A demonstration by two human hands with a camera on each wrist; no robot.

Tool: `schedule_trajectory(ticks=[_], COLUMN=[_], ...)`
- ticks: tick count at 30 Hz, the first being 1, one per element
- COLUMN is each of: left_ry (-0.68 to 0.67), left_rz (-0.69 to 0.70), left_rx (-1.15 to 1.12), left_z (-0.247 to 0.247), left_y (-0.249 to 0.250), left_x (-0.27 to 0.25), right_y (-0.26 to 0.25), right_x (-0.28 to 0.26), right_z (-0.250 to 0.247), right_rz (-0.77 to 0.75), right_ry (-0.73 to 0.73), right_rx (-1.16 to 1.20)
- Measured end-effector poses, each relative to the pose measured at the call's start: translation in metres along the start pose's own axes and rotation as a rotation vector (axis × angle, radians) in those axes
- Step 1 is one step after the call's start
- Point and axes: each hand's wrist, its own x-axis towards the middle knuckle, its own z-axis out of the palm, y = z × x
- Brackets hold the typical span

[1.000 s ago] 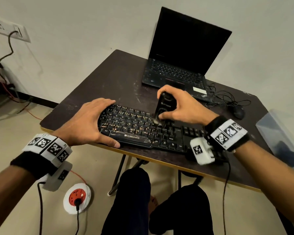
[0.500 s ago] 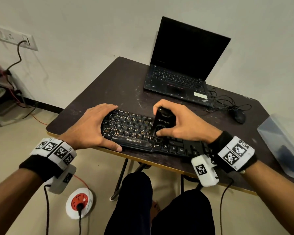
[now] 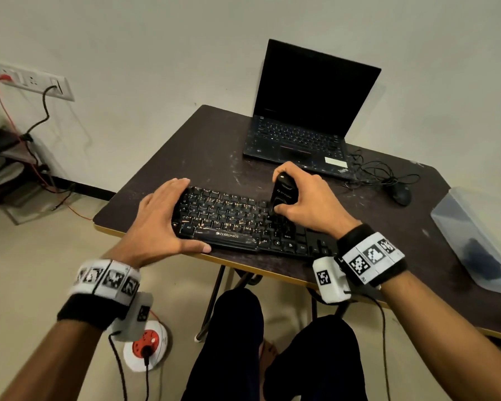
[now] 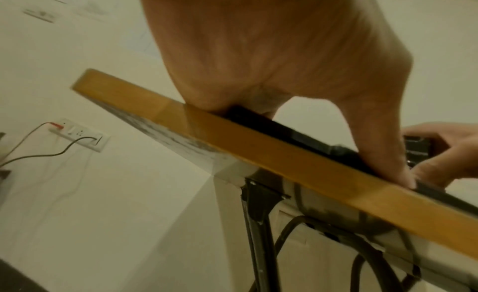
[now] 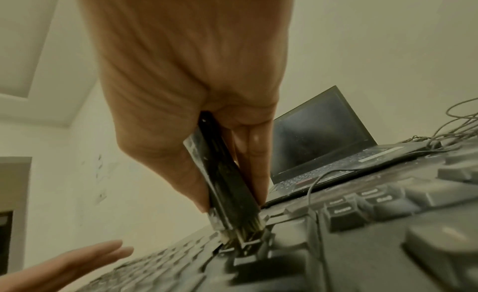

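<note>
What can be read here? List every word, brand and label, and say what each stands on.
"ZEBRONICS": front edge of the keyboard.
"Alt", "Ctrl": its bottom-row keys.
Logo on the brush, corner badge and white sticker on the laptop: too small to read.

Head camera looks down; close wrist cameras share the keyboard (image 3: pixel 232 218).
</note>
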Motion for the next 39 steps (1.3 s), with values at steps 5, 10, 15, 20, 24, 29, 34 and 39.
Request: schedule_trajectory(ticks=[5,10,15,20,24,29,34,39], left_ry=[0.226,0.372,0.503,0.522,0.514,0.507,0.521,0.477], left_rz=[-0.060,-0.130,-0.180,-0.200,-0.170,-0.196,-0.195,-0.164], left_rx=[-0.034,0.006,0.005,0.011,0.096,0.138,0.191,0.231], left_z=[0.018,0.054,0.074,0.081,0.079,0.081,0.083,0.080], left_y=[0.009,0.016,0.029,0.030,0.029,0.031,0.030,0.025], left_x=[-0.024,-0.058,-0.066,-0.069,-0.069,-0.067,-0.065,-0.069], right_y=[-0.022,-0.010,-0.022,-0.012,-0.026,-0.023,-0.030,-0.035], right_x=[-0.035,-0.037,-0.050,-0.040,-0.055,-0.052,-0.062,-0.071], right_z=[0.009,0.006,0.016,0.006,0.011,0.012,0.020,0.021], right_rz=[-0.079,0.044,-0.045,0.054,-0.025,0.034,0.035,0.057], right_ry=[-0.121,0.079,0.058,0.105,-0.032,0.122,0.107,0.135], right_rx=[0.197,0.167,0.138,0.149,0.254,0.178,0.174,0.177])
